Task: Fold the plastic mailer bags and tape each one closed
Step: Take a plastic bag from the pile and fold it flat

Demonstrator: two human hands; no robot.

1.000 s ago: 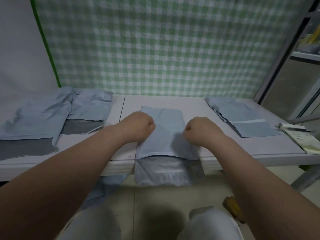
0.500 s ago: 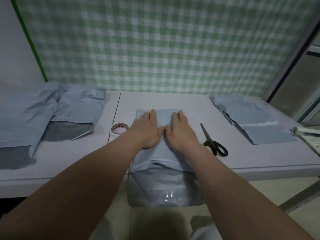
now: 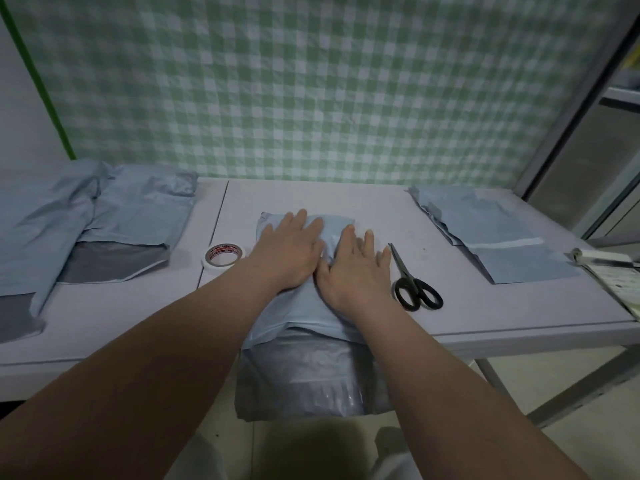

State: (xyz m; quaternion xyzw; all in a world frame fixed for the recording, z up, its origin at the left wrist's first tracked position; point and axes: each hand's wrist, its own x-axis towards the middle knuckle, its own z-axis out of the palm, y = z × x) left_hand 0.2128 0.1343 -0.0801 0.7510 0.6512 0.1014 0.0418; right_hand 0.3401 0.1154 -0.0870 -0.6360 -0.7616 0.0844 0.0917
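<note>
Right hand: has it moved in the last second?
Yes. The right hand moved left onto the bag and flattened; the scissors it hid now lie to its right.

Left hand (image 3: 289, 252): palm down on the mailer bag (image 3: 298, 315); fingers (image 3: 313, 227) straight
Right hand (image 3: 353, 271): flat on the same bag, just beside the left; fingers spread
Mailer bag: pale blue, mid-counter; grey glossy near end hangs over the front edge
Tape roll (image 3: 224, 255): flat on the counter (image 3: 138, 313), just left of the left hand
Scissors (image 3: 412, 282): black handles, blades closed, pointing away; just right of the right hand
Left piles (image 3: 86, 230): blue bags, grey flaps showing
Right pile (image 3: 495, 237): flat blue bags, well apart from the hands
Backdrop (image 3: 311, 98): green-and-white checked cloth
</note>
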